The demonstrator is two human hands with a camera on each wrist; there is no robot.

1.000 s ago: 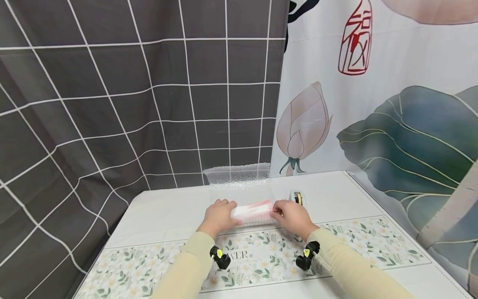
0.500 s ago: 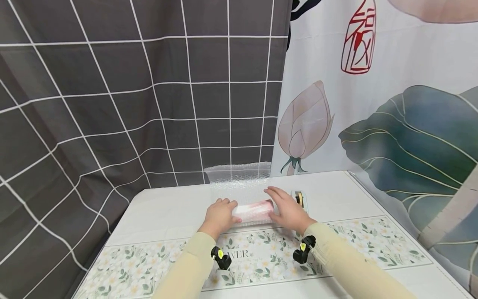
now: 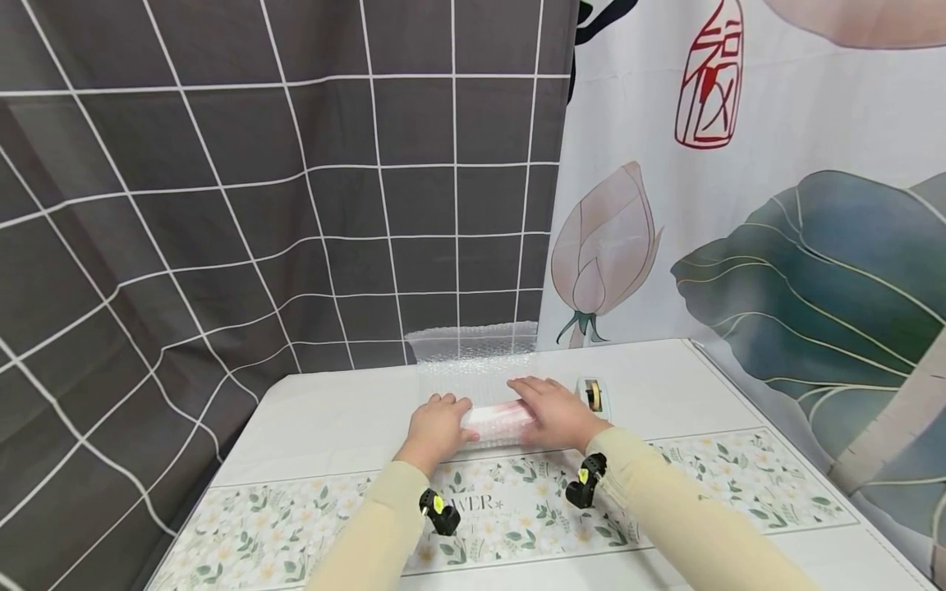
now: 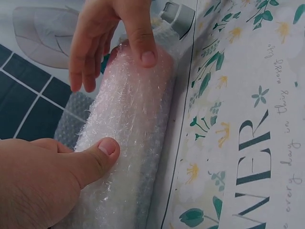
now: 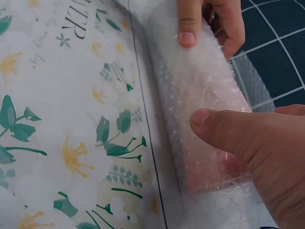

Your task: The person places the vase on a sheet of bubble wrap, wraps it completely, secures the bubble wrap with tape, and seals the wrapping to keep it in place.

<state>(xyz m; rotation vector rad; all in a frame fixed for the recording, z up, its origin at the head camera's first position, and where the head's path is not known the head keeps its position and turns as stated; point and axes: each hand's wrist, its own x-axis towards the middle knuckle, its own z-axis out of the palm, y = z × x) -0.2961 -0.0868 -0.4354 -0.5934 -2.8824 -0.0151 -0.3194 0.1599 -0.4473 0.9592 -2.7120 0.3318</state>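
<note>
A pink and white cylinder-like item (image 3: 497,422) lies wrapped in bubble wrap (image 4: 128,143), between the two hands. At its left end the left hand (image 3: 434,428) grips it, thumb on the near side and fingers over the far side. The right hand (image 3: 556,414) holds the right end, its thumb pressed on the wrap in the right wrist view and its fingers reaching over the back. A flat stretch of bubble wrap (image 3: 476,373) runs from the roll to the back edge of the table and up against the curtain.
A tape dispenser (image 3: 594,396) stands just right of the right hand. The white table (image 3: 340,410) has a floral printed band (image 3: 281,525) across it. Behind hang a dark grid curtain (image 3: 414,197) and a white curtain with plant prints (image 3: 636,90).
The right hand has let go of its pinch at the roll's right end, spread its fingers and moved left over the roll. The left hand has stayed nearly in place.
</note>
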